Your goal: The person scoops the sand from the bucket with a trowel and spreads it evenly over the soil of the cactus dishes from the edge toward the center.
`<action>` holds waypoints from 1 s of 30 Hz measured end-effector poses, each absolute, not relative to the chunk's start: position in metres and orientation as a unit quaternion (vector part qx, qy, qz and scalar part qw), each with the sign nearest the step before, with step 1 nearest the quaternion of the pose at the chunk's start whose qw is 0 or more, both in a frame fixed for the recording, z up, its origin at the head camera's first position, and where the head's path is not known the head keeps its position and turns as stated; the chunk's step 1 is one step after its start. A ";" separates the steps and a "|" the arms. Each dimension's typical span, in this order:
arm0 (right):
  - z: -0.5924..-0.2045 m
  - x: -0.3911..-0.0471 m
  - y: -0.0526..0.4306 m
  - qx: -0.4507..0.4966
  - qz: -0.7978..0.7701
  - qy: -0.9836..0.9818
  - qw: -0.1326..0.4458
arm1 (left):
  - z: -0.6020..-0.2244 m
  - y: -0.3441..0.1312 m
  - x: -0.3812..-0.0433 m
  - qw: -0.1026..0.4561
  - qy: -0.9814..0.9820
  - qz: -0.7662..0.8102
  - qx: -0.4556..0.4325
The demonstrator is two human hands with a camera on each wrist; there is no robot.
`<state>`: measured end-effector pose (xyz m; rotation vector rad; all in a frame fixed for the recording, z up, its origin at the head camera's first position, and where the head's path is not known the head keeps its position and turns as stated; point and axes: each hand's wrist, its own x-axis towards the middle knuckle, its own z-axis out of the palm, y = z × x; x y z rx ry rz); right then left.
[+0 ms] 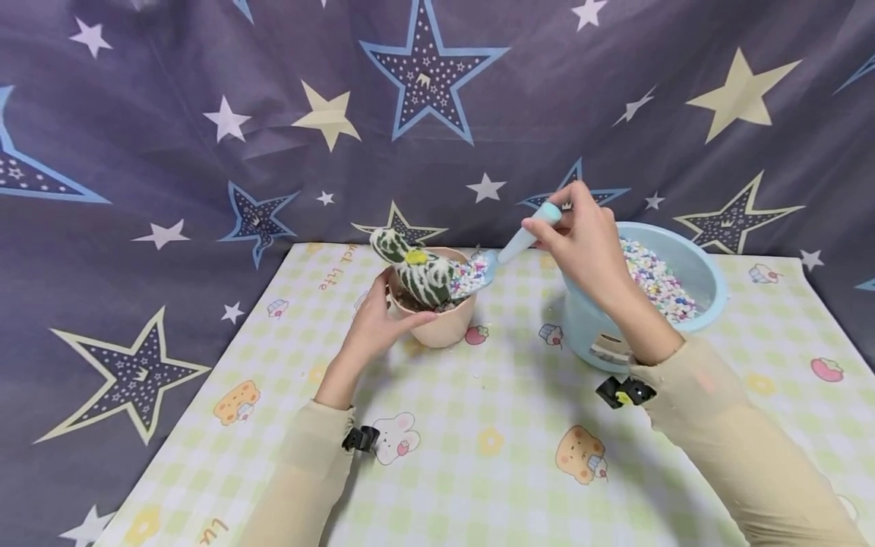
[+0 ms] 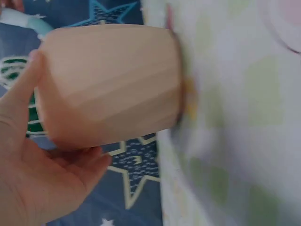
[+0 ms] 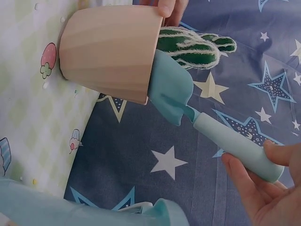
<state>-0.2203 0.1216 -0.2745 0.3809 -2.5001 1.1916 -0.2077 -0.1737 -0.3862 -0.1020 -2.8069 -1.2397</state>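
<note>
My right hand (image 1: 591,247) pinches the handle of a light blue trowel (image 3: 235,141) near its end. The trowel's blade, heaped with colourful small pebbles (image 1: 469,275), reaches over the rim of a peach flower pot (image 1: 443,331). In that pot stands a green cactus (image 1: 427,281) with white stripes and a yellow flower. My left hand (image 1: 374,323) holds the pot's near left side, its thumb along the rim and the other fingers around the far side, as the left wrist view shows. Some dark soil shows inside the pot.
At the right stands a light blue bucket (image 1: 714,292), partly filled with more coloured pebbles (image 1: 652,277), behind my right forearm. A checked tablecloth (image 1: 492,486) covers the table. A dark star-printed curtain (image 1: 273,68) hangs close behind. A few stray pebbles lie on the cloth.
</note>
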 end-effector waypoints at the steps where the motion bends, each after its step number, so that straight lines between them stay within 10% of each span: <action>1: -0.275 -0.220 0.122 0.134 0.423 -0.880 0.171 | -0.388 -0.175 -0.208 0.030 -0.911 -0.410 -0.036; 30: -0.274 -0.221 0.103 0.176 0.378 -0.882 0.221 | -0.376 -0.175 -0.207 0.046 -0.929 -0.366 -0.033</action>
